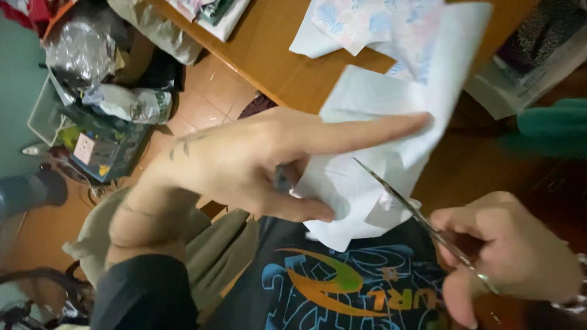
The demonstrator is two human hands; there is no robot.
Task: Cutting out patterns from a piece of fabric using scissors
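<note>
A dark sleeve [147, 293] covers the left forearm, above a dark shirt [342, 281] with a blue-and-orange print.

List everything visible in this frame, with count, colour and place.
white sheet: one, white, held up at centre
scissors: one pair, silver, blades at the sheet's lower edge
wooden table: one, brown, top centre
patterned papers: a few, pale blue and pink, on the table
clutter pile: bags and boxes, mixed colours, floor at left
left hand: holds the sheet, forefinger stretched out
right hand: grips the scissors, lower right
</note>
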